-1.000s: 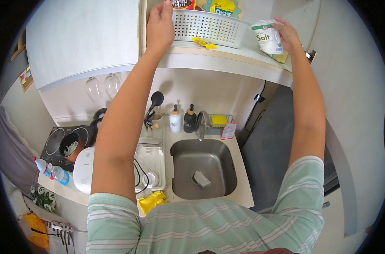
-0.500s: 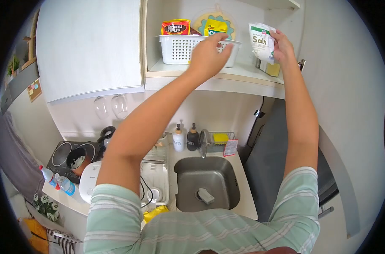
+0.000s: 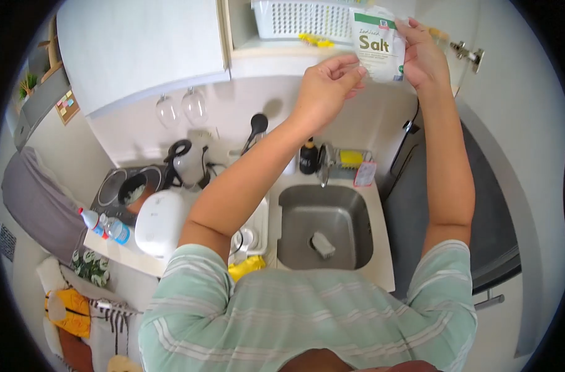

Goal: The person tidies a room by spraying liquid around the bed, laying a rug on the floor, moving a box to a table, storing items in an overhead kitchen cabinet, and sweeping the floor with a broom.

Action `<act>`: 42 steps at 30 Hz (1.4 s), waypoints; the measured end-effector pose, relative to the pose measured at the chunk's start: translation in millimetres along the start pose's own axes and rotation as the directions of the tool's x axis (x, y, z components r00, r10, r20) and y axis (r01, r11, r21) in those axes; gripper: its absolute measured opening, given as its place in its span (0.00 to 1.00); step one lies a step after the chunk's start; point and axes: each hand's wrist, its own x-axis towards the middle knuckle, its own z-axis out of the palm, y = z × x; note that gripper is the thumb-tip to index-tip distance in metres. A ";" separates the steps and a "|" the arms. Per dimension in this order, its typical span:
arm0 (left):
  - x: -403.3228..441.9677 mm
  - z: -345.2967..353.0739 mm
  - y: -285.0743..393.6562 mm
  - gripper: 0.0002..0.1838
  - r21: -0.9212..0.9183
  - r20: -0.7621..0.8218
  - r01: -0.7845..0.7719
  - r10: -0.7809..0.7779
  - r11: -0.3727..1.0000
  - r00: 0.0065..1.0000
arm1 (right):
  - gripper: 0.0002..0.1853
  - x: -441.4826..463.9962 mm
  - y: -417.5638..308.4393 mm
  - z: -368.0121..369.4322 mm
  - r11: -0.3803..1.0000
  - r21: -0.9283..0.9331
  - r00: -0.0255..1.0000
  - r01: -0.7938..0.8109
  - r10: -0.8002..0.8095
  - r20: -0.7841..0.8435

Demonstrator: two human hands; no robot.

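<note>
A white pouch of salt [image 3: 374, 53] with a green band hangs in front of the open cupboard, its label facing me. My right hand [image 3: 426, 56] grips its right edge, fingers closed behind and on it. At the pouch's lower left edge, my left hand [image 3: 329, 90] has thumb and fingers drawn together on the plastic. Behind the pouch, a white perforated basket [image 3: 302, 20] sits on the cupboard shelf, its top cut off by the view. A small yellow packet [image 3: 316, 41] lies at the basket's front.
Below is a steel sink [image 3: 324, 214] with a pale block in it. A black soap bottle [image 3: 308, 156] and faucet stand behind. To the left are a pot [image 3: 133, 193] on the stove, a white appliance [image 3: 160, 223] and plastic bottles [image 3: 115, 229]. Wine glasses [image 3: 194, 106] hang under the cabinet.
My left hand has come away from the basket to the pouch's edge. The pouch is out in front of the shelf, and my view has tipped downward.
</note>
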 end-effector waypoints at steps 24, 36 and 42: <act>-92.5 -8.1 -98.0 0.09 -0.128 -0.303 -0.012 -0.028 0.992 0.953 | 0.18 -102.6 100.7 -25.0 0.939 0.340 0.953 0.041 0.065 -0.296; -78.8 -28.9 -79.1 0.14 -0.142 -0.085 0.229 -0.242 0.963 0.966 | 0.19 -99.1 105.1 -23.8 0.939 0.328 0.969 -0.101 0.167 -0.180; -80.9 -39.9 -91.2 0.12 0.168 -0.144 0.342 -0.320 0.925 0.936 | 0.20 -103.4 101.9 -28.3 0.955 0.263 0.969 -0.139 0.185 -0.160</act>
